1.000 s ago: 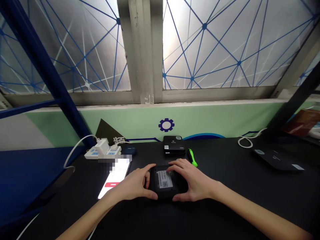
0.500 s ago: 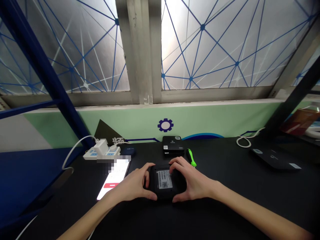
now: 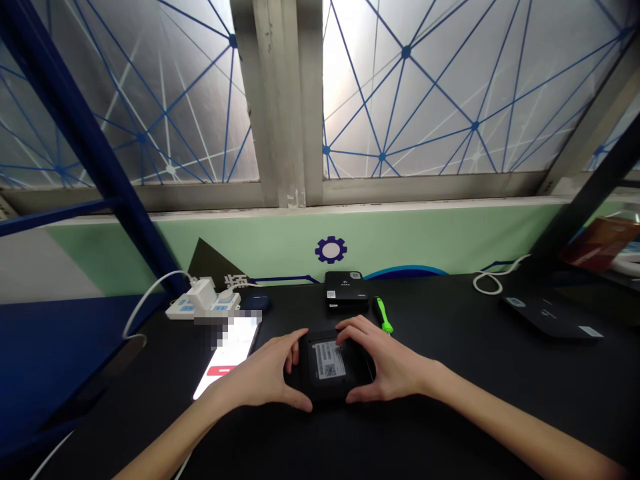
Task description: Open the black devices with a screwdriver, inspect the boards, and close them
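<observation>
In the middle of the desk a flat black set-top box [image 3: 350, 379] lies with its underside up, showing a white printed label [image 3: 330, 360] with a square code. My left hand [image 3: 273, 370] curves around its left end, thumb at the near edge and fingers at the far edge. Around the right end is my right hand [image 3: 385, 363], its thumb on the near side and its fingertips over the top by the label. Behind the right hand lies a screwdriver with a bright green handle [image 3: 383, 315]. A lit phone [image 3: 231, 353] rests beyond my left wrist.
Another black box [image 3: 346, 291] stands at the back. To the left are a white power strip [image 3: 175, 309] with a charger [image 3: 202, 293] and a small dark blue object [image 3: 257, 303]. On the right lie a black panel [image 3: 550, 317] and a white cable [image 3: 487, 283].
The box has shifted very slightly toward me. My left fingertips and thumb have moved a little to the left, and the right fingers have moved slightly over the top.
</observation>
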`<action>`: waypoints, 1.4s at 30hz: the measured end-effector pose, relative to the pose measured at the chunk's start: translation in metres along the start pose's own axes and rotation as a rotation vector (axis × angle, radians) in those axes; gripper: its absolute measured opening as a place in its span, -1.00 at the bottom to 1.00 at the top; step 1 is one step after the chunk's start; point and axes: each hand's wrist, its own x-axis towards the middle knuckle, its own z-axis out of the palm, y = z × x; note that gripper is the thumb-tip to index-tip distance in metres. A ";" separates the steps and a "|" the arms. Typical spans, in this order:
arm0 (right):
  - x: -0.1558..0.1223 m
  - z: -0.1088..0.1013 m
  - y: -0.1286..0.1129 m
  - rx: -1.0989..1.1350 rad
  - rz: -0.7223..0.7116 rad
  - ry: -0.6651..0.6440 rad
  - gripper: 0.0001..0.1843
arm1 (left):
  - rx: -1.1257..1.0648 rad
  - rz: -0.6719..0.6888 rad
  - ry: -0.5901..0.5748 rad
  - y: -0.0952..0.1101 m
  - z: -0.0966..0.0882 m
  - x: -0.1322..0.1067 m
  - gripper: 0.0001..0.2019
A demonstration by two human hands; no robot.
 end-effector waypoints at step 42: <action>0.074 0.051 -0.018 1.254 0.233 0.139 -0.36 | 0.466 0.044 0.221 0.001 0.005 0.005 -0.65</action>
